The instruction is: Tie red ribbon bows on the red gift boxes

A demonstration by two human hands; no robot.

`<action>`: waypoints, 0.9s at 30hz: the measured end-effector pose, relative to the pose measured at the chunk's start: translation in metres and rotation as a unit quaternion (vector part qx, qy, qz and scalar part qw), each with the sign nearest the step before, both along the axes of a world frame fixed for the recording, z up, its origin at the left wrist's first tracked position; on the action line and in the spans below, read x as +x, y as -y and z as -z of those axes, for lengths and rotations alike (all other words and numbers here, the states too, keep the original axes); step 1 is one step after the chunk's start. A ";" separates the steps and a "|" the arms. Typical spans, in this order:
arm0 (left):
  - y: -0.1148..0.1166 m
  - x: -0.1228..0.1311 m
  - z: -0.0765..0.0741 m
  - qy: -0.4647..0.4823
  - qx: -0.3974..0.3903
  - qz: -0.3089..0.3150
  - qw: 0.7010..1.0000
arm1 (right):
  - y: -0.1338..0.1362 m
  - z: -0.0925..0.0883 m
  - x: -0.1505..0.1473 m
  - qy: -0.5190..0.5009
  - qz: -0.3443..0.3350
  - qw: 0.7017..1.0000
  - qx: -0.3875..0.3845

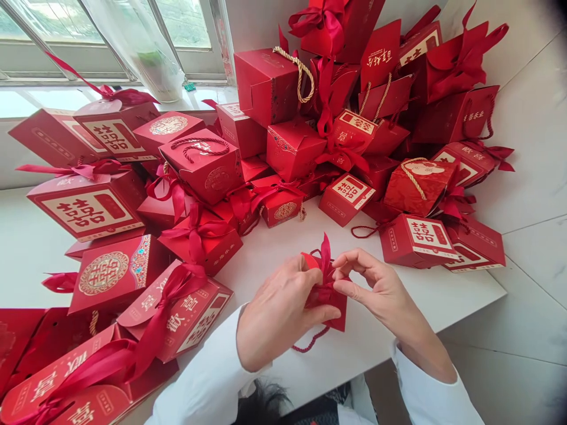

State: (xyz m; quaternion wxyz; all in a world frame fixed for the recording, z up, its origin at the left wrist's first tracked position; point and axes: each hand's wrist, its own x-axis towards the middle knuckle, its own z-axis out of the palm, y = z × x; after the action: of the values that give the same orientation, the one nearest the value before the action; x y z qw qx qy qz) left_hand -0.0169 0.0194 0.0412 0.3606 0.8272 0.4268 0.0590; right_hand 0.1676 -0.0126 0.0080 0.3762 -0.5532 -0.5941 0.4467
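A small red gift box point(339, 321) is near the table's front edge, partly hidden by my hands. Shiny red ribbon point(326, 251) is gathered on top of it, one end pointing up. My left hand point(281, 316) curls over the box's left side, thumb and fingers closed on the ribbon at its middle. From the right, my right hand point(378, 289) pinches the ribbon between thumb and fingertips. A dark red rope handle point(313, 341) loops out below the box onto the white table. The knot itself is mostly covered by my fingers.
Many red boxes with ribbons or rope handles are piled around, including a double-happiness box point(419, 239) at right and a long ribboned box point(71, 378) at front left. The white table point(425, 301) ends at right. A window sill point(199, 97) holds a clear plastic-wrapped item.
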 end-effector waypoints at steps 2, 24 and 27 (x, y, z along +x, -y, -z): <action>0.001 0.002 0.000 -0.032 -0.001 -0.010 0.999 | 0.000 -0.001 -0.001 0.011 -0.002 1.000 0.002; 0.000 -0.029 -0.018 -0.063 0.031 -0.052 0.996 | 0.000 0.000 0.011 0.072 0.002 0.997 0.018; -0.001 -0.031 -0.018 -0.055 0.053 -0.055 0.996 | 0.000 -0.001 0.010 0.090 0.008 0.996 0.022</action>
State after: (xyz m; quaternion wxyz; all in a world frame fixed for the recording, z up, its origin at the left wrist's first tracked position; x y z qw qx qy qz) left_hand -0.0480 0.0208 0.0596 0.2882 0.8225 0.4872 0.0558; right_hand 0.1779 -0.0130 0.0089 0.3375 -0.5874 -0.6305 0.3788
